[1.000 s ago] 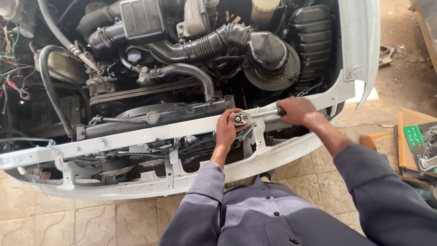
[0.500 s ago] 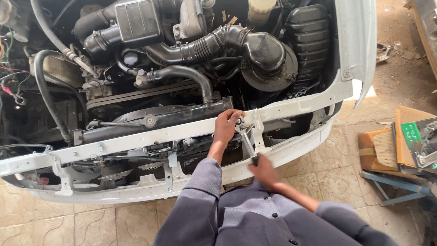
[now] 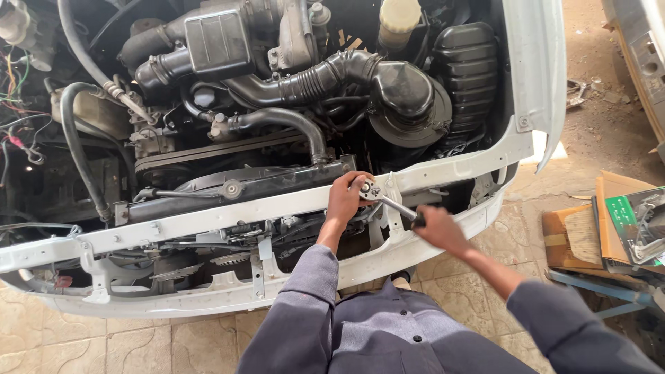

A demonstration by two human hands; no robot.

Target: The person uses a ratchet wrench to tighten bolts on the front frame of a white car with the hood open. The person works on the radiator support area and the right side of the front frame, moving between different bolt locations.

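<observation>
Two hands work at the middle of the frame. The left hand [image 3: 344, 199] presses on the wrench [image 3: 385, 201] head against the white car bar [image 3: 208, 218]. The right hand [image 3: 438, 228] is wrapped tight around its handle.

Bright daylight, sharp focus, engine bay recesses in shadow.

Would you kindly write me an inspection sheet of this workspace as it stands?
Surface: white front crossmember of an open engine bay, above a beige tiled floor.
Job's things: silver ratchet wrench with black grip, its head at the crossmember.
Clutter: brown cardboard boxes at right.
Grippers: left hand steadies the wrench head; right hand grips the handle.
Cables: loose coloured wires at far left; black ribbed intake hose.
Surroundings: sandy ground beyond the white fender.
</observation>
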